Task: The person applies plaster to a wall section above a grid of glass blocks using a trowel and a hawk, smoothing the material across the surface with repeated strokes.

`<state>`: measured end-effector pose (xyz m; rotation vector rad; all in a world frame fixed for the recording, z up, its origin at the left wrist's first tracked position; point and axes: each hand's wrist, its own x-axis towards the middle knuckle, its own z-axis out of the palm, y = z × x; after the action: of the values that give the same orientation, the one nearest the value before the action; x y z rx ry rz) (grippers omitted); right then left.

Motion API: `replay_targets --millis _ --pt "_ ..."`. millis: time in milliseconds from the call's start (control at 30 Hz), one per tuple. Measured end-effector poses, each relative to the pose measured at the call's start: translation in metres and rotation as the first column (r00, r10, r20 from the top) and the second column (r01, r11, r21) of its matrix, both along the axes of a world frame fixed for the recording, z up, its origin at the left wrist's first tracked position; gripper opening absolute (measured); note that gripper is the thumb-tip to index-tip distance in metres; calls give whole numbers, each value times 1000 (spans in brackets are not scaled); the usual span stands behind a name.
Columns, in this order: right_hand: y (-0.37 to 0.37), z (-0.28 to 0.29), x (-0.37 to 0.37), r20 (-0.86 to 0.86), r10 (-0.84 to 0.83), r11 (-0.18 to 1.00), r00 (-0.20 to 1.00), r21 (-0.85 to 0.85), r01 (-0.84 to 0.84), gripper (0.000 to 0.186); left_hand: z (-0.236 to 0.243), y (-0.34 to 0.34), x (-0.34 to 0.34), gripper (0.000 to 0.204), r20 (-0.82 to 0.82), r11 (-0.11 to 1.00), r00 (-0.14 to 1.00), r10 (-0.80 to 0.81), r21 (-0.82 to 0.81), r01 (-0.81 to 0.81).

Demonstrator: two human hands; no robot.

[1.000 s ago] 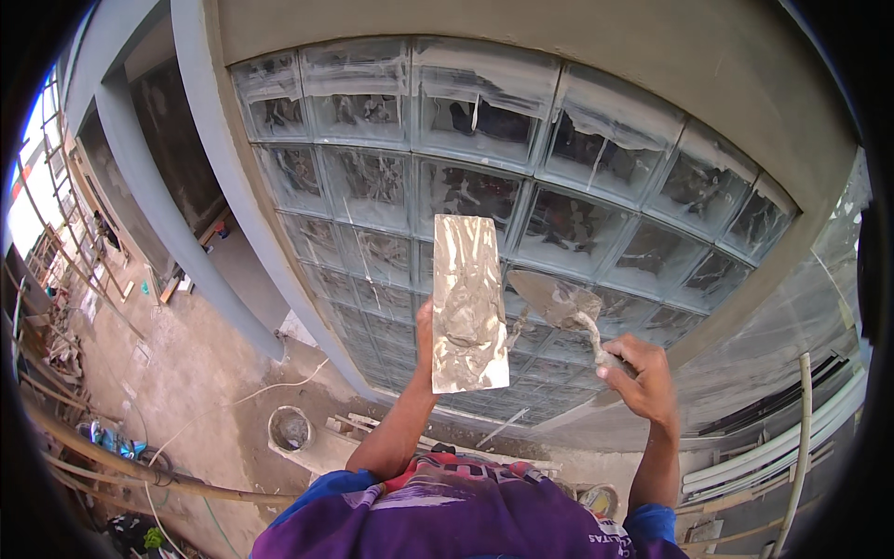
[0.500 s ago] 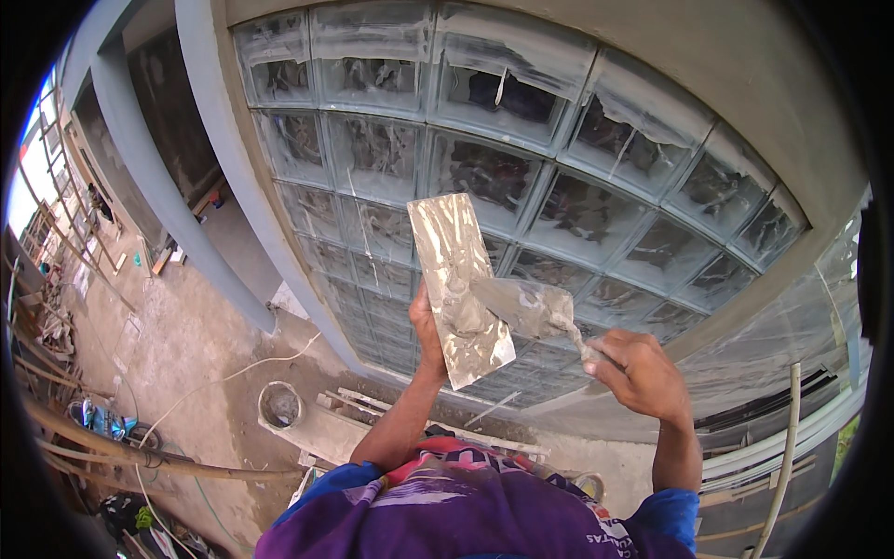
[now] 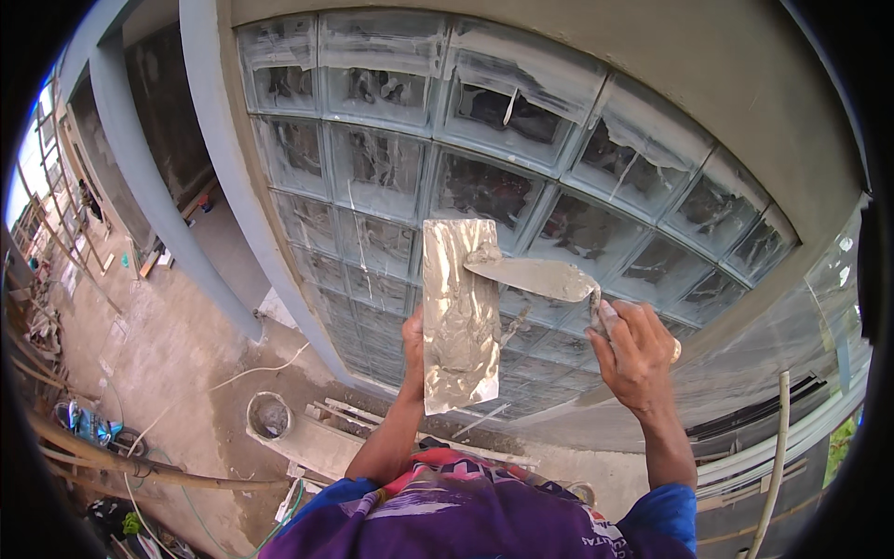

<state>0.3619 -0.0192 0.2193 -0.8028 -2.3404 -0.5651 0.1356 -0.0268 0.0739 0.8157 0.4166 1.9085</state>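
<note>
My left hand (image 3: 413, 347) grips a rectangular plastering board (image 3: 459, 340) from behind, held upright in front of me and smeared with grey-beige paste; most of its fingers are hidden. In my right hand (image 3: 635, 350) is a metal trowel (image 3: 540, 278), its handle inside my curled fingers and its mortar-coated blade tip on the board's upper right part, with a small lump of paste there. Behind both tools stands a wall of glass blocks (image 3: 378, 170) with white smears across the top row.
A pale column (image 3: 226, 224) and a doorway (image 3: 160, 130) are at left. Below lie a bucket (image 3: 269, 416) and white planks. Bamboo poles (image 3: 163, 473) and a cable cross the concrete floor (image 3: 186, 373). Long pipes (image 3: 784, 447) lie at lower right.
The board tilted, then came upright again, now slightly lower. The trowel blade swung onto the board and moved toward its upper part. My right hand turned, its back now upward.
</note>
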Motion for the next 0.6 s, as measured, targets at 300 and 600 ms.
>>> replay_targets --millis 300,600 --pt "45 62 11 -147 -3 832 989 549 84 39 35 21 22 26 327 939 885 -331 27 342" --pt "96 218 13 -227 -118 542 967 801 254 31 101 86 50 45 414 620 479 -774 344 705"
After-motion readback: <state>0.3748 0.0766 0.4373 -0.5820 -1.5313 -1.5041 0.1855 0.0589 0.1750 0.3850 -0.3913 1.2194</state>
